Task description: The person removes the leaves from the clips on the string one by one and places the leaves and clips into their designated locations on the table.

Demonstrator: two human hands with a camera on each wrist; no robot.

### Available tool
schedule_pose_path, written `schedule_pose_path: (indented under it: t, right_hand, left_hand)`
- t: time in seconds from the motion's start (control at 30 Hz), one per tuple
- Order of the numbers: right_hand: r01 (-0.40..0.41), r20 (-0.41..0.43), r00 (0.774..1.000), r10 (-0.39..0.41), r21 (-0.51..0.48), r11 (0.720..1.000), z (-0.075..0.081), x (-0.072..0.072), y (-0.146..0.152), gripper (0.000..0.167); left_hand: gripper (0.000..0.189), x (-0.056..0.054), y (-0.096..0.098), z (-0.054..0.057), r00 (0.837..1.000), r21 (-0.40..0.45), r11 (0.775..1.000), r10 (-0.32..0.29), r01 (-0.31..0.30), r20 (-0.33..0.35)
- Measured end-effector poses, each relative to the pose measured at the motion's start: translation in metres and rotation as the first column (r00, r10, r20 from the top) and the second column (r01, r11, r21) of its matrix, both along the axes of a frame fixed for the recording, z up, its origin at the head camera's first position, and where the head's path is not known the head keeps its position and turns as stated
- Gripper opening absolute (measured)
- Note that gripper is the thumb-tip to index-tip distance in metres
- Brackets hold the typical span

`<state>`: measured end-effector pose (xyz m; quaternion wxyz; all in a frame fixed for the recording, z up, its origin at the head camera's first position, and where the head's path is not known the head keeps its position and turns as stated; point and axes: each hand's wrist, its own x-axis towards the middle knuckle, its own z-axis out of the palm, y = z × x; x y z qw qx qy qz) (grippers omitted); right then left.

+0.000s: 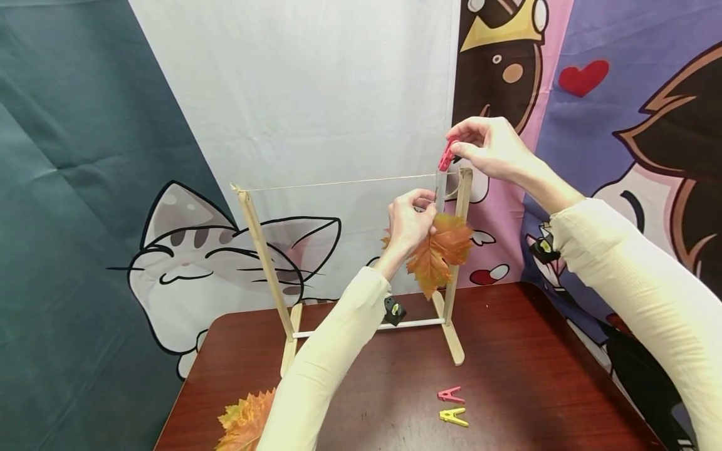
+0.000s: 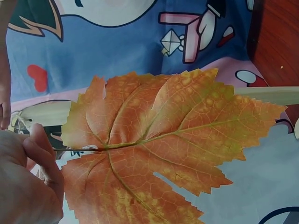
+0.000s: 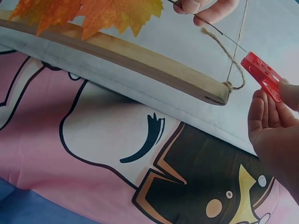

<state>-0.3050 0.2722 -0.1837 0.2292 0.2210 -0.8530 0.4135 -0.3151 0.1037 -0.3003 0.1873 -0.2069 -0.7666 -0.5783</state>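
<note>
Beside the frame's right post, my left hand (image 1: 410,219) pinches the thin stem of an orange maple leaf (image 1: 440,250). In the left wrist view the leaf (image 2: 154,133) spreads out from the fingers, its stem running back into them. Higher up, my right hand (image 1: 496,147) holds a red clothespin (image 1: 447,155) between thumb and fingers, its nose pointing down at the string (image 1: 338,183). The right wrist view puts the clothespin's nose (image 3: 252,62) right at the stem's free end, close to the string (image 3: 238,39).
The string spans a wooden frame (image 1: 262,244) with two posts and a white lower bar (image 1: 417,324). On the brown table (image 1: 536,363) lie a pink clothespin (image 1: 451,394) and a yellow clothespin (image 1: 454,416). Another leaf (image 1: 248,419) lies front left, partly behind my left sleeve. A printed cloth (image 1: 338,94) hangs behind.
</note>
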Motion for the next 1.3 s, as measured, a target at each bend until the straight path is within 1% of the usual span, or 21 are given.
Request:
schedule_pose_path:
  t: [0.1,0.3,0.4,0.6,0.7,0.97,1.17,1.3]
  right_hand:
    - [0.004,0.014,1.000,-0.003,-0.029,1.000,-0.001,-0.001,0.000,0.026]
    - [0.024,0.028,0.999,-0.022,-0.057,0.998,-0.001,0.001,0.000,0.037]
    - [0.011,0.020,1.000,-0.009,-0.083,0.997,-0.001,0.004,0.000,0.037]
    - [0.002,0.012,1.000,0.000,-0.110,0.994,-0.008,0.010,0.002,0.033]
    - [-0.002,0.016,1.000,0.003,-0.112,0.994,-0.011,0.012,0.004,0.033]
    - [0.005,0.026,1.000,-0.002,-0.122,0.992,-0.015,0.019,0.006,0.032]
    - [-0.016,0.005,1.000,0.017,-0.145,0.989,-0.020,0.024,0.008,0.030]
    - [-0.026,0.002,1.000,0.027,-0.156,0.987,-0.024,0.028,0.010,0.031]
  left_hand:
    - [0.013,-0.001,-0.002,0.000,1.000,0.002,1.000,0.001,-0.001,-0.007]
    - [0.015,-0.002,-0.007,0.001,1.000,0.012,1.000,-0.013,0.013,-0.023]
    - [0.016,0.000,-0.009,0.002,0.999,0.016,1.000,-0.016,0.017,-0.039]
    - [0.019,0.005,-0.015,0.001,0.997,0.001,1.000,0.008,-0.008,-0.083]
    - [0.021,0.007,-0.019,-0.001,0.995,-0.004,1.000,0.020,-0.021,-0.098]
    - [0.027,0.007,-0.034,-0.007,0.992,0.009,1.000,0.020,-0.019,-0.127]
    - [0.031,0.008,-0.048,-0.013,0.986,-0.034,0.999,0.026,-0.032,-0.163]
    - [0.033,0.007,-0.059,-0.018,0.981,-0.079,0.995,0.041,-0.057,-0.189]
